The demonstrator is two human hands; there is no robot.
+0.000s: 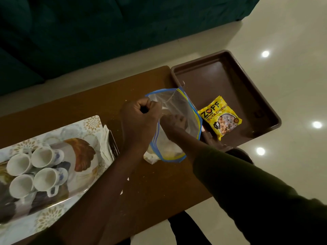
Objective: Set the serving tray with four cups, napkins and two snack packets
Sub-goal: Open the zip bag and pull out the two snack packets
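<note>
A patterned serving tray (88, 126) lies at the left of the table with several white cups (43, 155) grouped on it. White napkins (106, 142) rest along its right edge. In the middle, my left hand (139, 119) is closed on the rim of a clear zip bag (177, 105) with a blue seal, holding its mouth up. My right hand (174, 123) is inside the bag; what it touches is hidden behind the plastic. A yellow soya chunks packet (220, 117) lies in a brown tray (247, 89) at the right.
The brown wooden table (150, 191) is narrow, with the brown tray overhanging its right end. A dark green sofa (88, 32) stands beyond it. Glossy floor tiles (292, 68) surround the table. Something pale lies at the bag's bottom (168, 149).
</note>
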